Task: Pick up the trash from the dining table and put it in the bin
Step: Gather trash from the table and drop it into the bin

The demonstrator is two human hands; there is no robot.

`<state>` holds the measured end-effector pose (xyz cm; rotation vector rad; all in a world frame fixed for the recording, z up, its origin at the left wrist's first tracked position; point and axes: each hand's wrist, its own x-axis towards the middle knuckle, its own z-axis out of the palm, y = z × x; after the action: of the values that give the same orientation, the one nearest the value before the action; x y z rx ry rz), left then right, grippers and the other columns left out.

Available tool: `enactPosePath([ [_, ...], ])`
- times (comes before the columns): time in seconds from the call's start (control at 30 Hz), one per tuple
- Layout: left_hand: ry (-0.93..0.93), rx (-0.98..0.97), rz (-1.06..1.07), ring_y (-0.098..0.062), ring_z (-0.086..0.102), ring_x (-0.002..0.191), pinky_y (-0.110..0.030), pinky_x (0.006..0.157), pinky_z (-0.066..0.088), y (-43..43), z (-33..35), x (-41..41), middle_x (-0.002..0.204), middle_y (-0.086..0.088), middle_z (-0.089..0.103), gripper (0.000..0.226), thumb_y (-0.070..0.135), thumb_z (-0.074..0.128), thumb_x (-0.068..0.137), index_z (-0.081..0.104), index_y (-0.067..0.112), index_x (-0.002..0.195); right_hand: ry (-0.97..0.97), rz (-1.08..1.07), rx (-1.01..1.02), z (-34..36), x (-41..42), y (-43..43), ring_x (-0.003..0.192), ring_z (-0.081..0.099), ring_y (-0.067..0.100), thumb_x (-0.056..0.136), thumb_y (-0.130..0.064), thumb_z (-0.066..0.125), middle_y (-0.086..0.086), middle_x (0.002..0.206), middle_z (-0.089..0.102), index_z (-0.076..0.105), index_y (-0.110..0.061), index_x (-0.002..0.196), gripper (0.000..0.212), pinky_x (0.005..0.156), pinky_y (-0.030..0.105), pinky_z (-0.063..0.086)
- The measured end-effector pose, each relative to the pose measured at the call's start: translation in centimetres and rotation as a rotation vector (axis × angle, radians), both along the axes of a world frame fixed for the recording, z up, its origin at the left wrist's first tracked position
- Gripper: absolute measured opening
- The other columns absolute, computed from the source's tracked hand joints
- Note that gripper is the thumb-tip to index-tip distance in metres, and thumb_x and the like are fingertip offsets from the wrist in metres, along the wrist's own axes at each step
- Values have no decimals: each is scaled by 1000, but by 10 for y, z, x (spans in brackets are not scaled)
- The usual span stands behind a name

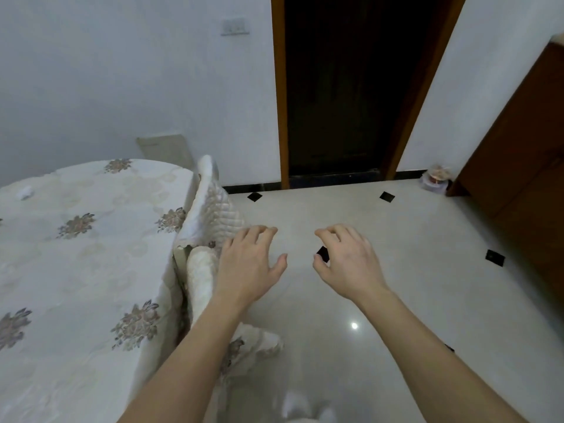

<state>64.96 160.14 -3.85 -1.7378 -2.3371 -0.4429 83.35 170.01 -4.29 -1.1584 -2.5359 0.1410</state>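
The fingers (259, 232) of my left hand (247, 264) are spread and loosely curled, holding nothing, and the fingers (335, 232) of my right hand (348, 264) are curled the same way, also empty, the thumb bent in toward the palm. Both hands hover palms down in the middle of the view, side by side with a clear gap between them, bare forearms reaching in from the near edge. Under them lies a glossy pale tiled floor (396, 285) with small black diamond insets and one bright light reflection. To the left stands the dining table (91, 239), covered by a cream cloth with brownish flower motifs. A small white crumpled scrap (25, 192), apparently the trash, lies on the far left part of the tabletop, well apart from both hands. Just beside the table's right edge is a chair (207, 209) in a white quilted cover; my left hand is over its near side, and I cannot tell whether they touch. Straight ahead on the far side is a dark open doorway (345, 87) in a wooden frame. At the far right, a small clear bin (435, 180) with something in it sits on the floor by a brown wooden cabinet (518, 141).
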Motion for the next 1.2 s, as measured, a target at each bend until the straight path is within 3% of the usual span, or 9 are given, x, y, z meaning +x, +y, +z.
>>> enactPosePath([
  [0.47, -4, -35, 69, -22, 58, 110, -40, 87, 49, 157, -14, -46, 122, 1, 64, 52, 53, 50, 86, 59, 21, 126, -24, 67, -61, -10, -54, 174, 112, 54, 23, 87, -37, 58, 1, 118, 61, 58, -19, 126, 43, 93, 41, 46],
  [0.9, -60, -10, 186, -24, 58, 113, -42, 88, 49, 345, -8, -210, 124, 0, 64, 55, 54, 46, 85, 58, 22, 127, -53, 161, -82, -8, -237, 374, 124, 47, 18, 93, -42, 52, -2, 133, 55, 50, -24, 137, 48, 105, 37, 39],
  [1.2, -88, -41, 262, -25, 56, 112, -42, 89, 49, 425, -17, -301, 122, 1, 64, 54, 52, 47, 84, 58, 21, 126, -35, 232, -110, -18, -337, 465, 120, 49, 18, 91, -40, 56, -1, 126, 58, 55, -21, 133, 46, 98, 36, 44],
])
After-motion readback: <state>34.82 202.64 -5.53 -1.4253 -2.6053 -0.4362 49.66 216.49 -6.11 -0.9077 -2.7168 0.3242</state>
